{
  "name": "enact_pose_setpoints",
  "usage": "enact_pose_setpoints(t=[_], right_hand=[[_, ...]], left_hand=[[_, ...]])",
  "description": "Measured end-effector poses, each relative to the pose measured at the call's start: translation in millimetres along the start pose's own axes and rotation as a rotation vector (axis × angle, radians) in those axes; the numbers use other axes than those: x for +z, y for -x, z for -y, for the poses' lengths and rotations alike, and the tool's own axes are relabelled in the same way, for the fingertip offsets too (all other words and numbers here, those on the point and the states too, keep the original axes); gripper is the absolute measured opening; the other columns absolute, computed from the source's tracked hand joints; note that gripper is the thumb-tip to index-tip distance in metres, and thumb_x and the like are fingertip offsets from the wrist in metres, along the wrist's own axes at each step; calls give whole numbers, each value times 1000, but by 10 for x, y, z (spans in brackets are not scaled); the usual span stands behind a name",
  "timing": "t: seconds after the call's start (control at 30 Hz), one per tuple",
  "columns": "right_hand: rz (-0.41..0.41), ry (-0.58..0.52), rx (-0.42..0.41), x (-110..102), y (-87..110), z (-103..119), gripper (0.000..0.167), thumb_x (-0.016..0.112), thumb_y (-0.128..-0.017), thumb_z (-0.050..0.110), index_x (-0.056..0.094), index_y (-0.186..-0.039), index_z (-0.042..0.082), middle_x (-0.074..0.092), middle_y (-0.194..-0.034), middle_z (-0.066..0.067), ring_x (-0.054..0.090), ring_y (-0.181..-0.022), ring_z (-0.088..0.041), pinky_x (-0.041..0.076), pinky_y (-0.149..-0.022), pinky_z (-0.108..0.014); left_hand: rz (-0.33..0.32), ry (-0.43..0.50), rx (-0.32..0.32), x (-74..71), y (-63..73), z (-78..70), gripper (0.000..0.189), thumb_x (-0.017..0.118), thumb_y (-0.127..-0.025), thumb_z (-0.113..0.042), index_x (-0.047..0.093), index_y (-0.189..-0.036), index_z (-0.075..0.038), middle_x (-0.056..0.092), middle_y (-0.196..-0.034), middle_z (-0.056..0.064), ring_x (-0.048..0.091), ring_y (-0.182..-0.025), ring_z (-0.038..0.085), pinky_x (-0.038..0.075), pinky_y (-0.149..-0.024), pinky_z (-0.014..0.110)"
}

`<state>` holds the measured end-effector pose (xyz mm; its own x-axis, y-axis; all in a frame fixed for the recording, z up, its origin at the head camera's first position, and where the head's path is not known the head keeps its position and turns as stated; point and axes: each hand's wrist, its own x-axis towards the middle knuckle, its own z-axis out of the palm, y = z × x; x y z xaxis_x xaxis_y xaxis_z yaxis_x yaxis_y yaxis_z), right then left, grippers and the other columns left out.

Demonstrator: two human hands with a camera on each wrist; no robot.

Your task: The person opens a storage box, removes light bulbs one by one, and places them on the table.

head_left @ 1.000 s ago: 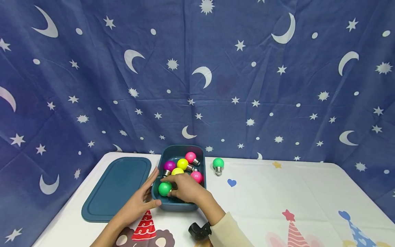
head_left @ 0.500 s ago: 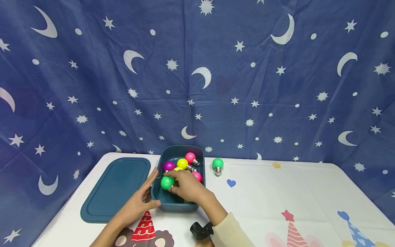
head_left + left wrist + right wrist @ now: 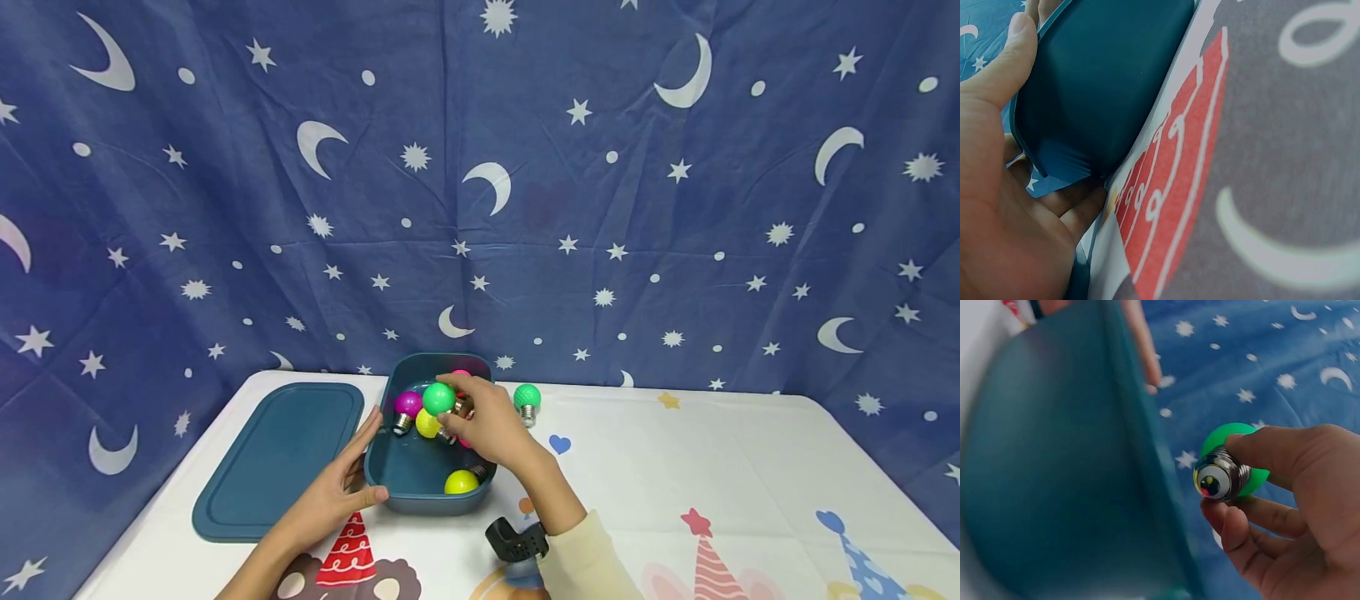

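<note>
My right hand (image 3: 491, 421) holds a green light bulb (image 3: 438, 399) over the dark blue box (image 3: 420, 505). In the right wrist view, thumb and fingers pinch the bulb (image 3: 1255, 482) near its metal screw base. My left hand (image 3: 337, 493) rests against the box's left side, fingers extended along the wall, thumb at the front corner. Inside the box lie a purple bulb (image 3: 408, 403), a yellow bulb (image 3: 427, 424) and, at the front right, another yellow bulb (image 3: 461, 482). Pink bulbs are partly hidden behind my right hand.
Left of the box lies a flat dark blue lid (image 3: 281, 458). A second green bulb (image 3: 527, 397) with a textured globe sits on the white tablecloth (image 3: 615, 475) to the right. A starry blue curtain (image 3: 570, 192) hangs behind the table.
My right hand has lifted the green bulb from the front left of the box and carried it back and right, uncovering the front yellow bulb. The left hand stays at the box.
</note>
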<state>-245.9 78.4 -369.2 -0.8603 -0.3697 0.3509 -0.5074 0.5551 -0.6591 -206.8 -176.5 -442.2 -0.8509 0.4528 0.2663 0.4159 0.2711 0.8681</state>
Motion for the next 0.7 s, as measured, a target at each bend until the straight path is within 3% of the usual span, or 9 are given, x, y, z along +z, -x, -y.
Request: enact_pose_setpoints(t=[0.2,0.47,0.7], right_hand=[[-119,-53,54,-218,25,-97,49,75,-84,13,58,-131,13,62,-103,-1,58,-78,-18,52,-61,-27],[-255,-45,169,-516,91,-311,50,74,-85,17,58,-132,18,64,-109,-3,61,-83,-18,52,-62,-30],[-286,-34,242,-681,171,-527,53,73,-87,20,54,-136,19,63,-118,-7,61,-86,-20,51,-64,-31]], left_hand=[[-4,-5,-7,-3,5,-10,91,69,-87,-8,11,-155,-25,1,-160,3,11,-141,41,27,-102,55],[-7,-8,-13,3,5,-22,90,69,-88,-9,11,-155,-26,1,-160,0,10,-142,39,26,-103,53],[-9,-26,-20,3,6,-20,90,70,-88,-9,11,-155,-17,1,-160,-1,10,-142,37,28,-105,46]])
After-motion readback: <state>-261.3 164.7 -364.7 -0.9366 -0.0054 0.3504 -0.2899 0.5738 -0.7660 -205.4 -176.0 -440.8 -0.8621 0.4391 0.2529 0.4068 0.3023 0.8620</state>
